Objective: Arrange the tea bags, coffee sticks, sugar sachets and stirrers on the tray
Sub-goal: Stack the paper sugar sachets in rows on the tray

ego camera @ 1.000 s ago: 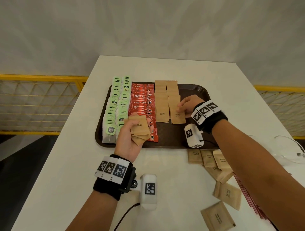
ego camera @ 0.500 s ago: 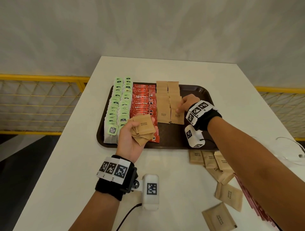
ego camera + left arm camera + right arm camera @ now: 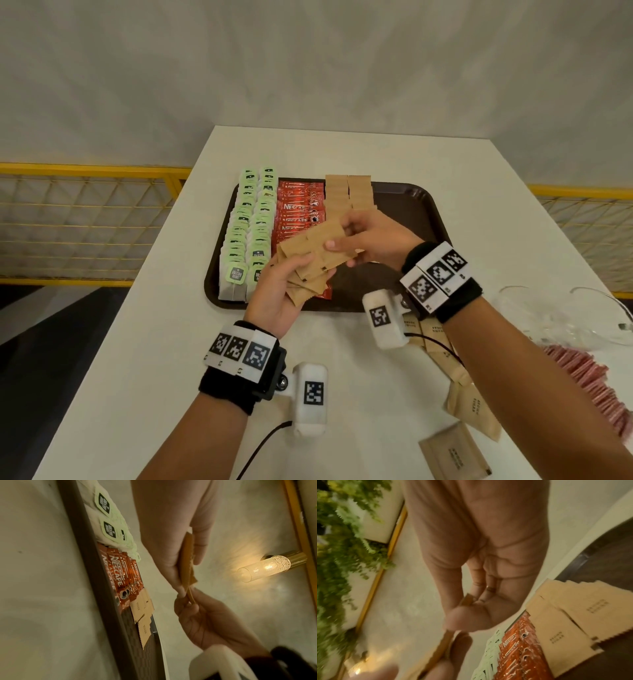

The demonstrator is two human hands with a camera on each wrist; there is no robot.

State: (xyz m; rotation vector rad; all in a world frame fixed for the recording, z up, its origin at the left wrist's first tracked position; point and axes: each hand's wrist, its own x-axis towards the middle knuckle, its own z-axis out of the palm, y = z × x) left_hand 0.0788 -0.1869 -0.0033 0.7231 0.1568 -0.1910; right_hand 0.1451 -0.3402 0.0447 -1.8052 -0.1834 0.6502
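Note:
On the brown tray (image 3: 424, 212) lie two columns of green tea bags (image 3: 250, 233), a row of red coffee sticks (image 3: 298, 209) and two columns of brown sugar sachets (image 3: 347, 190). My left hand (image 3: 308, 270) holds a fanned stack of sugar sachets (image 3: 305, 277) above the tray's front. My right hand (image 3: 339, 234) pinches the top sachet (image 3: 322, 236) of that stack between thumb and fingers. The left wrist view shows the stack edge-on (image 3: 186, 561), with the right hand's fingers (image 3: 188, 601) on its lower end.
Loose sugar sachets (image 3: 472, 407) lie on the white table at the front right, beside a heap of red coffee sticks (image 3: 589, 380). A clear glass bowl (image 3: 582, 315) stands at the right edge. Yellow railings flank the table.
My right hand left the sachet columns on the tray and came back to the left hand's stack, where it now pinches the top sachet. The left hand rose slightly.

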